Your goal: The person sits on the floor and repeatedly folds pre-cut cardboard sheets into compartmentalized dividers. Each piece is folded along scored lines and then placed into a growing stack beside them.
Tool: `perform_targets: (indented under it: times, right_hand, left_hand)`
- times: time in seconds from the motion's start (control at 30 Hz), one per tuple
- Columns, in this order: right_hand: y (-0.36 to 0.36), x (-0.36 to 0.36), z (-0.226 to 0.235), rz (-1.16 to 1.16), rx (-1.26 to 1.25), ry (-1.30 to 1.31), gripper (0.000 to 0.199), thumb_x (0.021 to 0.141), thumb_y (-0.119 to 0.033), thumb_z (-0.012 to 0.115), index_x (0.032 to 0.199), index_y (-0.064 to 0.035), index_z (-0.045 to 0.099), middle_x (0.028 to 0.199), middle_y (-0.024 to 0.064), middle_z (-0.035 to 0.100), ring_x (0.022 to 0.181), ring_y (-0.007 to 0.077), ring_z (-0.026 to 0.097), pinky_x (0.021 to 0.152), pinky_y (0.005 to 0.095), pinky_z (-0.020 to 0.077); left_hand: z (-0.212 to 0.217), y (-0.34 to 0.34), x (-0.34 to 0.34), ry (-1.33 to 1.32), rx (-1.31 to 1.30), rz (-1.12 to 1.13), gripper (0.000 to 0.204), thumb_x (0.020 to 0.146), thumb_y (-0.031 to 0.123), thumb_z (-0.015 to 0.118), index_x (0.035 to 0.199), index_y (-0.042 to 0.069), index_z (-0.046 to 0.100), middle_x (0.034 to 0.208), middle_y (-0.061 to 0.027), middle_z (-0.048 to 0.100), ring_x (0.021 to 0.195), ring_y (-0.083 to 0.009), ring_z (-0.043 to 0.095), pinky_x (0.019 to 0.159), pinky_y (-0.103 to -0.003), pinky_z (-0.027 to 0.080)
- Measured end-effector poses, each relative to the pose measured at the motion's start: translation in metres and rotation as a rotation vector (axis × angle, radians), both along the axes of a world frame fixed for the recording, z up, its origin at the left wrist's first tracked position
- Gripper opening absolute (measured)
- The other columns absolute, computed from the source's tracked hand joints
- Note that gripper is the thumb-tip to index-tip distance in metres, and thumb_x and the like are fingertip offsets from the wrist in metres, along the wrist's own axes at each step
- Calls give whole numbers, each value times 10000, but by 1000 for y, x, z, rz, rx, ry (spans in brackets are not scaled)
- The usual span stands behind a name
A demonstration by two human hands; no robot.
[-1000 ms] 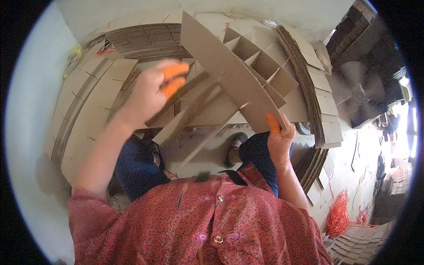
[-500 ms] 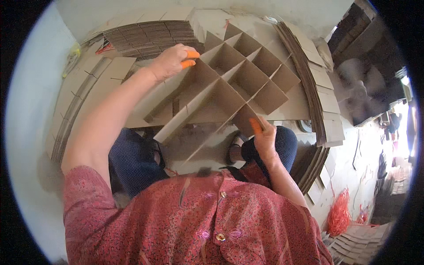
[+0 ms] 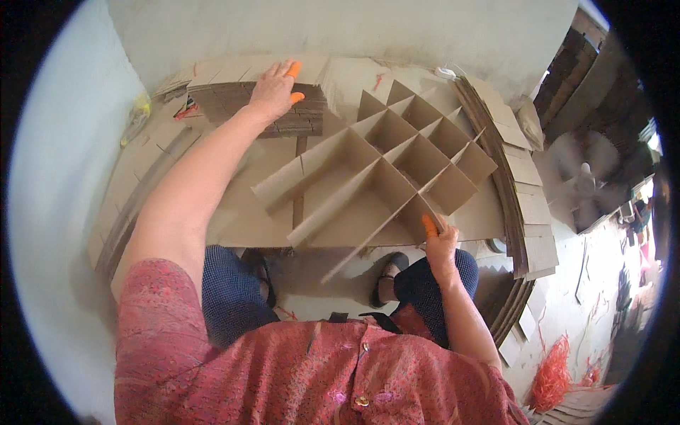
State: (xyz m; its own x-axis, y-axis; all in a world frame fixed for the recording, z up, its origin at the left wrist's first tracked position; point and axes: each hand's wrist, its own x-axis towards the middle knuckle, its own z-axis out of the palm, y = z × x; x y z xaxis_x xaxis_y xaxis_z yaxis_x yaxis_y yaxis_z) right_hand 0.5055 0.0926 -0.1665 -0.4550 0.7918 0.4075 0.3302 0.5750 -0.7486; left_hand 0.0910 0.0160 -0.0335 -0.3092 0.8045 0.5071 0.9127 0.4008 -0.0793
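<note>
A partly assembled cardboard divider grid (image 3: 397, 166) of crossed strips lies tilted on the work table, its long strips reaching toward me past the near edge. My right hand (image 3: 442, 249), with orange on a fingertip, grips the grid's near right corner between thumb and fingers. At the back left, my left hand (image 3: 272, 92) rests over the top of a stack of flat cardboard strips (image 3: 227, 105). Its fingers are stretched out, with orange covers on the thumb and a finger, and it appears to hold nothing.
More slotted cardboard strips (image 3: 520, 191) stand in a long row on the right, and another row (image 3: 138, 188) lies at the left. A spinning fan (image 3: 584, 170) is beyond the right side. Red plastic twine (image 3: 552, 375) hangs at lower right. A wall (image 3: 340, 28) backs the table (image 3: 460, 230).
My left hand has let go of the grid's left side and moved onto the back-left stack. My right hand still holds the grid's near corner. The whole view has tilted upward.
</note>
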Motion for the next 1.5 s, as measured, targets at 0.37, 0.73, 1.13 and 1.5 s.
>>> perform_targets:
  times: [0.37,0.73,1.13,1.5]
  right_hand:
    - [-20,6,13,-12,56,153,400,863,-131,678,1233,-22,571,1082,127,666,961,225,631,827,320,483]
    - [-53,-41,114,556,-865,663,413,989,-262,477,1230,74,491,1147,198,613,977,273,643,789,348,536]
    - [-104,2,122,-76,34,241,107,874,-85,610,886,16,645,665,97,620,576,143,576,556,289,480]
    - [-131,19,91,37,283,-11,65,869,-70,652,897,-11,663,656,81,608,584,85,496,532,278,402]
  left_hand:
    - [38,2,-17,-374,-145,25,230,875,227,638,1033,68,691,873,-170,670,813,-317,621,731,-373,488]
    - [2,-74,143,-219,361,-866,348,836,104,653,1182,70,632,1221,-130,602,1091,-292,590,946,-356,475]
    - [-28,-92,55,-940,727,-352,605,835,143,720,1367,41,449,1211,-77,569,772,-92,567,645,-258,498]
    - [-60,-93,33,-1349,568,-458,462,858,192,686,1262,11,553,1040,-72,640,887,-128,599,813,-271,490]
